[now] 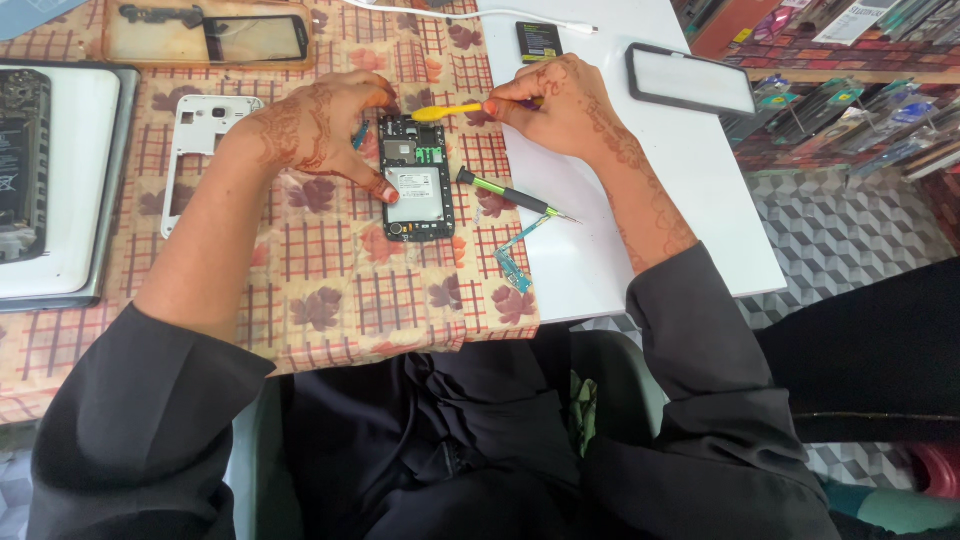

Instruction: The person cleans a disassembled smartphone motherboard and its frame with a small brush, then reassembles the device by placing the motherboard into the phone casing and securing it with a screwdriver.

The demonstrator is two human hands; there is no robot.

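An opened black phone (417, 180) lies face down on the patterned cloth, its circuit board and white battery exposed. My left hand (315, 125) rests on its left edge, fingers pressing the frame, with a small blue part by the fingertips. My right hand (555, 105) grips a yellow pry tool (445, 111) whose tip lies over the phone's top end. A green-and-black screwdriver (510, 195) lies just right of the phone, and a small flex board (517, 262) sits below it.
A white phone back frame (200, 150) lies left of my left hand. A white tray (60, 190) fills the far left. A screen panel (690, 80), a small black battery (539, 41) and a white cable (500, 14) lie on the white table (600, 270).
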